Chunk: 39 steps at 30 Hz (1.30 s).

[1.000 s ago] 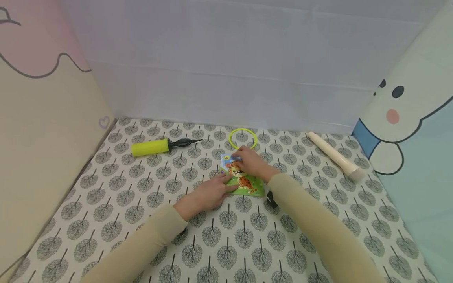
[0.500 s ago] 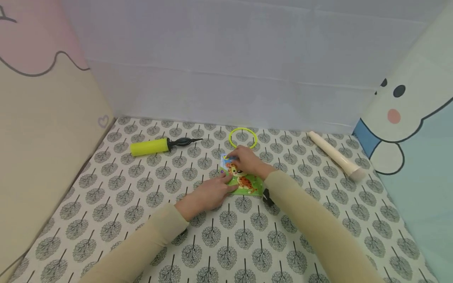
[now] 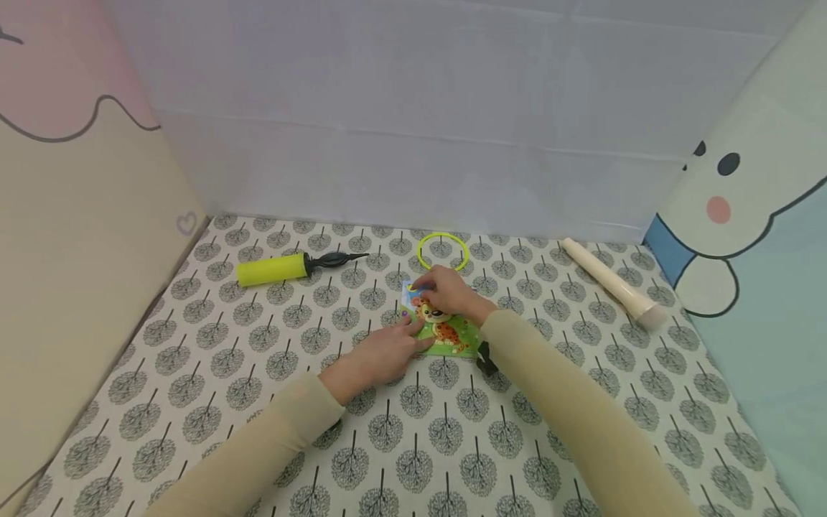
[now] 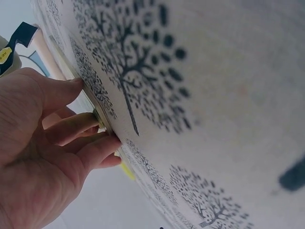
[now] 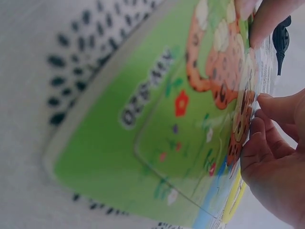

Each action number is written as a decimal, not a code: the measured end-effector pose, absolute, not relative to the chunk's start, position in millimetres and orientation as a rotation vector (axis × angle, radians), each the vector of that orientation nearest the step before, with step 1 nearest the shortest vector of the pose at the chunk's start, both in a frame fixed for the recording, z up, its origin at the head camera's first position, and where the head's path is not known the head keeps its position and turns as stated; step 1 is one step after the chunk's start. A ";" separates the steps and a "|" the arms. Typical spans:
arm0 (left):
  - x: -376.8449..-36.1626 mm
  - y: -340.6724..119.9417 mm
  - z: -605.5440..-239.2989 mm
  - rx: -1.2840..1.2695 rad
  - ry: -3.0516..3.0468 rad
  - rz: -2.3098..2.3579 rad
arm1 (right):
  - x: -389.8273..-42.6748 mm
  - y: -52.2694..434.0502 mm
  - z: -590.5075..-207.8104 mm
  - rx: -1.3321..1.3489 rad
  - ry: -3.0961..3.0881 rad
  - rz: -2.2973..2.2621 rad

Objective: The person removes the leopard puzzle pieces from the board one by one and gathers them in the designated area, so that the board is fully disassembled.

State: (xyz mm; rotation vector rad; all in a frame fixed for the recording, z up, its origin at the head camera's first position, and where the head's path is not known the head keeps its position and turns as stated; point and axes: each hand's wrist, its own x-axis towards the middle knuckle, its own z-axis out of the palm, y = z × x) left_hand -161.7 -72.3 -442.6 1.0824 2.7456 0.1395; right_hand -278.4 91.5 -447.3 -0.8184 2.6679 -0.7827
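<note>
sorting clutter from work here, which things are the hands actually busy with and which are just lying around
In hand: puzzle board, held at its near edge by the left hand, right hand on its far end.

Lying about: yellow pump, yellow ring, cream recorder.

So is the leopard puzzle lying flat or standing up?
Lying flat. The leopard puzzle rests picture side up on the tree-print cloth, with the left hand and right hand on it.

— What is that flat thing on the tree-print cloth?
— A puzzle board (image 3: 446, 332), green-bordered, with an orange spotted cartoon leopard and a blue upper corner.
— How does it lie?
— Flat, face up, mid-cloth, turned slightly askew, its far corner partly covered.
</note>
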 end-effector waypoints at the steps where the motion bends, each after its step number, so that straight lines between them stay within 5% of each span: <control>1: -161.6 -72.2 -442.5 1.084 2.745 0.144 | -278.9 91.4 -447.7 -0.798 2.659 -0.800; 39: -163.9 -72.6 -445.3 1.171 2.767 0.104 | -283.4 94.8 -451.4 -0.638 2.527 -1.012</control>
